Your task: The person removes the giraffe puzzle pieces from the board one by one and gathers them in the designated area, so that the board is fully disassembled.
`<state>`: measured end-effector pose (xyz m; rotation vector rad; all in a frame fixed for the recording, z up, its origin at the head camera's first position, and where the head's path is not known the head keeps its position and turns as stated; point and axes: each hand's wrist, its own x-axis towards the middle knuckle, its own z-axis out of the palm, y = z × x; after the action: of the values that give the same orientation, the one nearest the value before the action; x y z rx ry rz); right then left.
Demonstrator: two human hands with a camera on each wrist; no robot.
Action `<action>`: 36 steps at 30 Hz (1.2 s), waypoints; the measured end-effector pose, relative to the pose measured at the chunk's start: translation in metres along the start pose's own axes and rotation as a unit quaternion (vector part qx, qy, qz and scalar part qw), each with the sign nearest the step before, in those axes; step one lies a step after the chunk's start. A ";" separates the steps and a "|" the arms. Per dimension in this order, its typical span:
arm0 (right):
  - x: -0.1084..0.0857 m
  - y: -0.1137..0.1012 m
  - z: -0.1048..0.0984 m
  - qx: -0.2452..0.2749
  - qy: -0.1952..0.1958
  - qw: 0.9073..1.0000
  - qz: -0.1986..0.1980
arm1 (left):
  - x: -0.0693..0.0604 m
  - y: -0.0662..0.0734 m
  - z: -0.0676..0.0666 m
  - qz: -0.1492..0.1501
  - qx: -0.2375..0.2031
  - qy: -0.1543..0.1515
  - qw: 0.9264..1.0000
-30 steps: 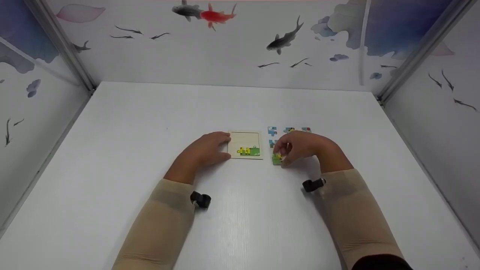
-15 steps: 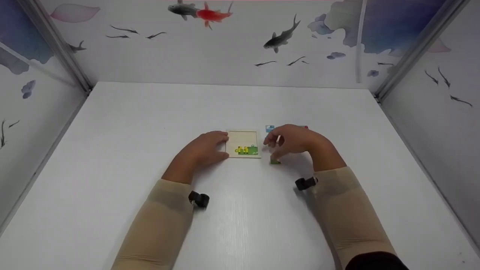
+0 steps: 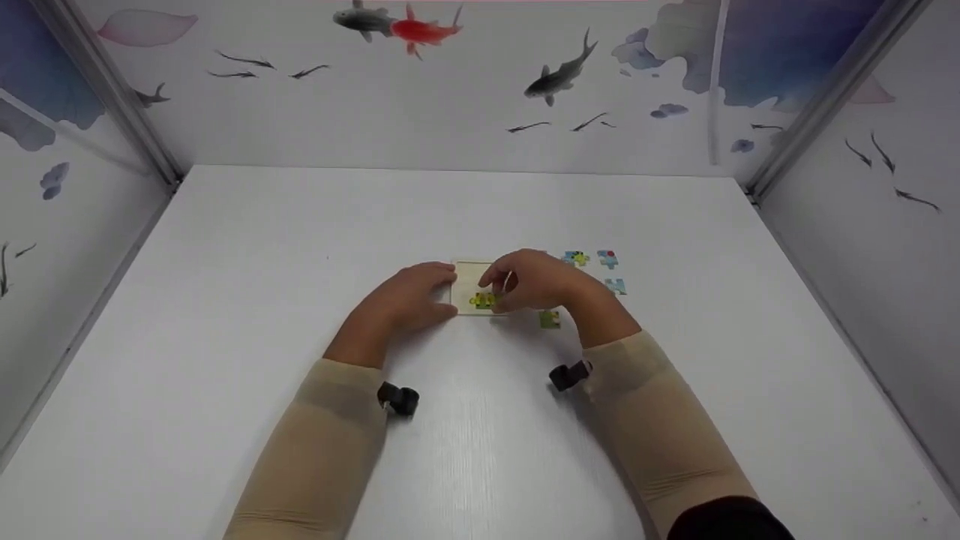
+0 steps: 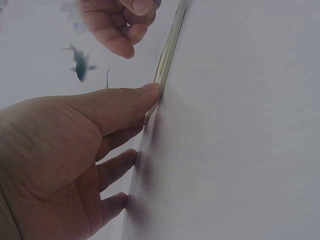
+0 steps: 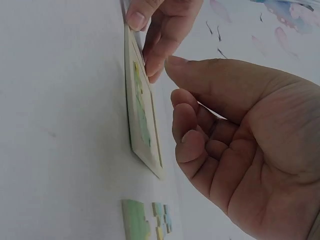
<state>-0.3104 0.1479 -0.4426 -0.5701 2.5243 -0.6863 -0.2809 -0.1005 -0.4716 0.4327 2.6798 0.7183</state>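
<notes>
In the head view a square wooden puzzle tray (image 3: 466,274) lies on the white table. Along its front sit joined puzzle pieces (image 3: 482,301), yellow and green, partly hidden by the right hand. My left hand (image 3: 409,300) holds the tray's left side, thumb at the near corner and fingers at the far one; in the left wrist view its thumb touches the tray's edge. My right hand (image 3: 534,281) hovers over the tray's right part, fingers loosely bent. In the right wrist view thumb and fingertips (image 5: 190,146) stand apart, and no piece shows between them.
Loose pieces lie right of the tray: a green one (image 3: 550,319) near the front, a blue one (image 3: 615,286), and others (image 3: 576,258) in the back row. The right arm hides part of this group. White walls with painted fish enclose the table.
My right hand has moved left from the loose pieces to above the tray, uncovering the back-row and green pieces. The left hand stays at the tray's left side.
</notes>
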 end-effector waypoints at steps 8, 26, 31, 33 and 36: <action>0.005 0.003 0.007 0.014 0.002 1.000 0.027 | 0.000 0.001 -0.001 0.000 0.008 -0.001 1.000; 0.011 0.000 0.017 0.004 -0.001 0.998 0.055 | 0.000 0.000 0.000 -0.003 0.009 -0.003 1.000; 0.010 0.001 0.018 -0.002 0.004 0.999 0.039 | -0.001 0.001 0.000 -0.004 0.005 -0.004 1.000; 0.010 0.001 0.018 -0.007 0.005 0.999 0.033 | -0.001 0.000 0.000 -0.003 0.004 -0.003 1.000; 0.009 0.002 0.018 -0.011 0.008 1.000 0.025 | -0.001 0.000 0.000 0.002 0.005 0.000 1.000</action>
<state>-0.3084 0.1382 -0.4603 -0.5079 2.5553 -0.6493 -0.2800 -0.1008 -0.4716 0.4392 2.6847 0.7069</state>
